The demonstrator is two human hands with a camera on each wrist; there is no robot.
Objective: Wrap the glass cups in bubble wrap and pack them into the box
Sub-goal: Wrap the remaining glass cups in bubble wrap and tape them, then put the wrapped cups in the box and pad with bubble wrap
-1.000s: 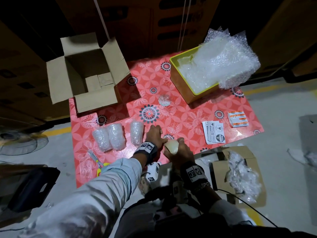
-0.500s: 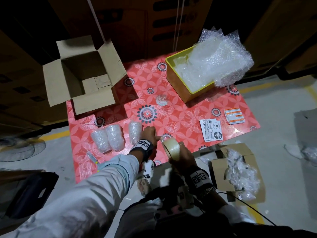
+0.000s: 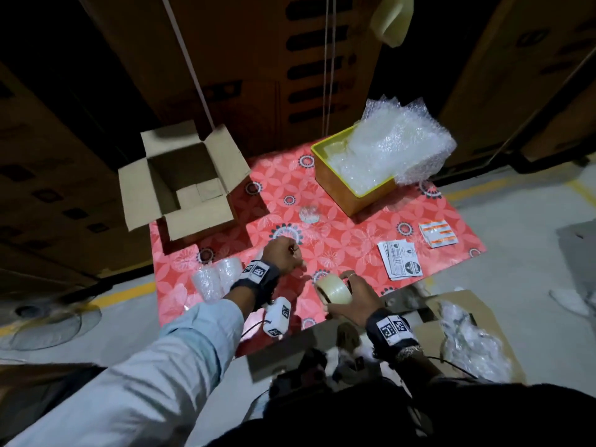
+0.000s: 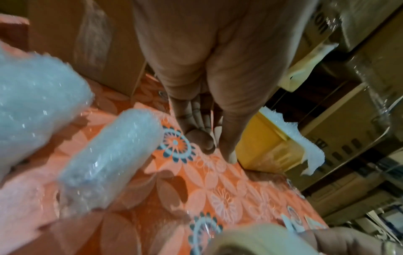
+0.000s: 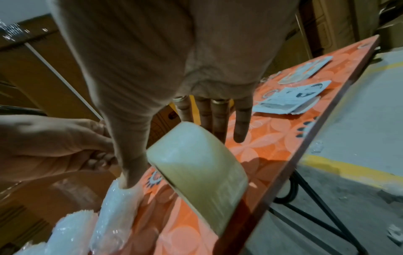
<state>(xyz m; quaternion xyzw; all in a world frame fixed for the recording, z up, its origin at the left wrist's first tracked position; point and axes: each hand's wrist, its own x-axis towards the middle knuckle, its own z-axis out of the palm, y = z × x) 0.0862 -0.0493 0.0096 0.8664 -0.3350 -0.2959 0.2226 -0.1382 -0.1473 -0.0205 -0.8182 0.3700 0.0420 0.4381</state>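
On the red flowered table point(image 3: 338, 240) my right hand point(image 3: 341, 295) grips a roll of clear tape point(image 3: 332, 290), thumb on one side and fingers on the other, lifted just off the near edge point(image 5: 196, 163). My left hand point(image 3: 295, 258) hovers a little left of the roll, thumb and forefinger pinched together point(image 4: 208, 145), apparently on the tape's free end; the clear strip itself is hard to make out. Bubble-wrapped cups point(image 3: 209, 280) lie left of that wrist point(image 4: 109, 163). One bare glass cup point(image 3: 309, 214) stands mid-table. The open cardboard box point(image 3: 196, 221) sits at the far left, empty.
A yellow tub point(image 3: 348, 191) with loose bubble wrap point(image 3: 403, 146) stands at the far right. Printed labels point(image 3: 400, 259) and orange stickers point(image 3: 438, 233) lie near the right edge. A floor box with more wrap point(image 3: 467, 337) sits below the table's right corner.
My hands, close together at the roll a second ago, have drawn apart: the left moved up and left, the right lifted the roll slightly toward me. The head view has tilted upward.
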